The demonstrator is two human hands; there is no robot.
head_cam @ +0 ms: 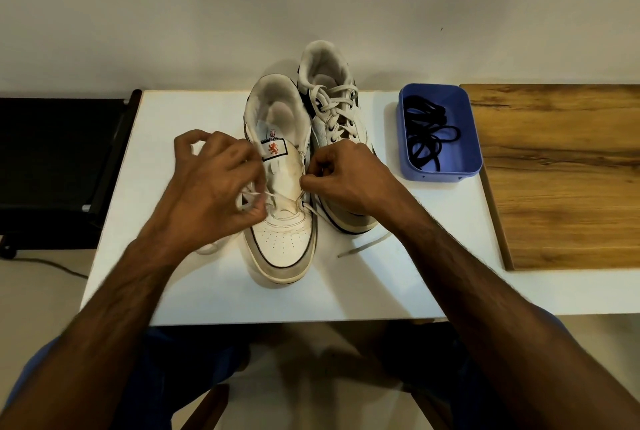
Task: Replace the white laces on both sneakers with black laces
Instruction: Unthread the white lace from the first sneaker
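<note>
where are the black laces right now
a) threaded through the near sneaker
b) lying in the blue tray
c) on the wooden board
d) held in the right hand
b: the black laces lie coiled in the blue tray to the right of the sneakers, untouched by either hand.

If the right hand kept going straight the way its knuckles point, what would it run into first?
The right hand points leftward across the near sneaker, so it would probably first meet that shoe's tongue, then the left hand. Depth is hard to judge here.
</note>
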